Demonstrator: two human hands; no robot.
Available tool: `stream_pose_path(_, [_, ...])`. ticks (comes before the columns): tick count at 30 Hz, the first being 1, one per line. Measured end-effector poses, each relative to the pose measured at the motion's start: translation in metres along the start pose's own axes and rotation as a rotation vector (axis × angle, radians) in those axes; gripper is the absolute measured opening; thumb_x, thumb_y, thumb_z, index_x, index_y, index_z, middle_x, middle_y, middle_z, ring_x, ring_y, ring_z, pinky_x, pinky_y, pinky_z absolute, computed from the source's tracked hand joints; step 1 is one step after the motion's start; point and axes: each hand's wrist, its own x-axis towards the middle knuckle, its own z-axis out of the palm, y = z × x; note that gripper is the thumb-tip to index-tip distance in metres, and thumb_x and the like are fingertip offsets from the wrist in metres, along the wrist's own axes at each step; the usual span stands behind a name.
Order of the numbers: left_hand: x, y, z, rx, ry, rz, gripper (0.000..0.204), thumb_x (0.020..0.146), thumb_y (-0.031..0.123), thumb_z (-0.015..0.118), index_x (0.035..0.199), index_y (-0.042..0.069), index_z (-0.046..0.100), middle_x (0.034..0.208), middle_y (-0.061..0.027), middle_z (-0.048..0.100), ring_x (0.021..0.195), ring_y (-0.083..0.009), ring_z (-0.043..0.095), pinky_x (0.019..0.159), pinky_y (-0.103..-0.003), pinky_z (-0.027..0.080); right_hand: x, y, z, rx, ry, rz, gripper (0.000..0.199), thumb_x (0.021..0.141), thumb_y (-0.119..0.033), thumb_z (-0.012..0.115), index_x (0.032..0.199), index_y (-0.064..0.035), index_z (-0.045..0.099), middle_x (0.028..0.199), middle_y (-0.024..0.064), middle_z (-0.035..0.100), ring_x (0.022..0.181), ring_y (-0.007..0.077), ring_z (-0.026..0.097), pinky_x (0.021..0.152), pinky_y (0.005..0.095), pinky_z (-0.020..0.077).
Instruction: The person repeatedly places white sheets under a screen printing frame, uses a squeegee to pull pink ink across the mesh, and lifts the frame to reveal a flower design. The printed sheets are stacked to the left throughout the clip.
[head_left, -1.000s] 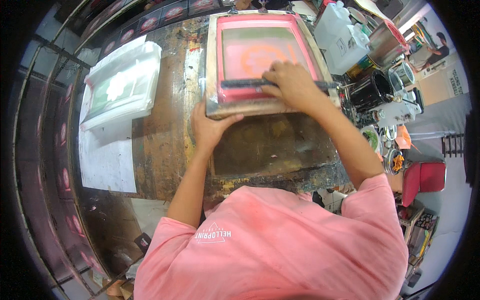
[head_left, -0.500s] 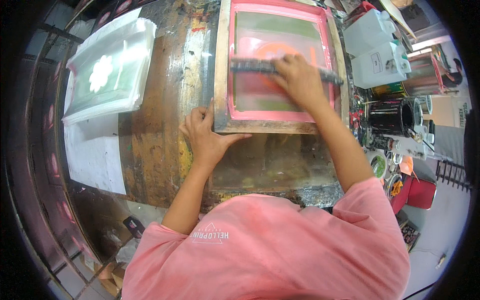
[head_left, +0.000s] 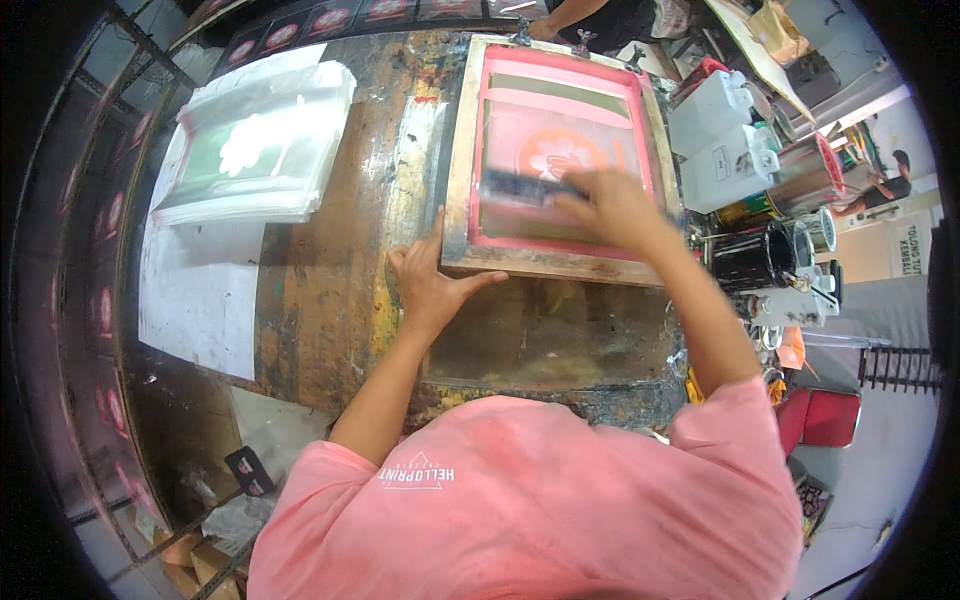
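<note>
— Both hands are on the printing frame (head_left: 556,160), so how are you using them?

— Your left hand (head_left: 432,283) lies open and flat, thumb out along the frame's near wooden edge, palm half on the worktable (head_left: 330,290). It looks like a brace, so the frame cannot slide while the other hand works. Your right hand (head_left: 612,208) is closed around the squeegee (head_left: 530,187), a dark bar lying crosswise on the pink mesh just below the round flower print; both are blurred with motion.

— Why does everything else sit where it does?

— Going by size: the stained worktable carries it all, with the frame square in front of you and a bare dark patch between it and your chest. To your left, well apart from the frame, a stack of clear bags (head_left: 262,140) with a white flower print rests on white paper — within the left arm's reach, I'd judge. To your right, white jugs (head_left: 722,130) and a black tin (head_left: 752,258) crowd just beside the frame — handy to the squeegee hand.
</note>
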Motion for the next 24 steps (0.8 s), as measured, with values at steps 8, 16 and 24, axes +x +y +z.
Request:
stream_pose_path(8, [0.023, 0.051, -0.019, -0.729, 0.028, -0.203, 0.113, 0.071, 0.039, 0.099, 0.154, -0.013, 0.043, 0.105, -0.0188, 0.074, 0.096, -0.0257, 0.068, 0.092, -0.035, 0.053, -0.057, -0.068, -0.015, -0.381, 0.476, -0.041, 0.037, 0.092, -0.045, 0.072, 0.105, -0.0104, 0.068, 0.100, 0.0103, 0.066, 0.094, 0.0304, 0.065, 0.090, 0.0501, 0.0467])
stream_pose_path(16, [0.057, 0.068, -0.026, 0.123, -0.015, 0.158, 0.114, 0.088, 0.068, 0.072, 0.161, -0.009, 0.032, 0.151, -0.0315, 0.047, 0.148, -0.0413, 0.041, 0.122, -0.064, 0.021, 0.032, -0.061, -0.138, -0.331, 0.808, -0.174, 0.039, 0.095, -0.042, 0.068, 0.082, -0.0045, 0.068, 0.076, 0.0140, 0.067, 0.078, 0.0349, 0.067, 0.078, 0.0498, 0.0455])
stream_pose_path(24, [0.033, 0.040, 0.010, 0.363, -0.115, 0.172, 0.098, 0.090, 0.070, 0.067, 0.153, -0.002, 0.051, 0.157, -0.0303, 0.047, 0.146, -0.0413, 0.045, 0.118, -0.066, 0.022, 0.069, -0.052, -0.184, -0.231, 0.757, -0.010, 0.058, 0.097, -0.053, 0.058, 0.070, -0.0030, 0.070, 0.065, 0.0180, 0.067, 0.072, 0.0383, 0.071, 0.071, 0.0502, 0.0550])
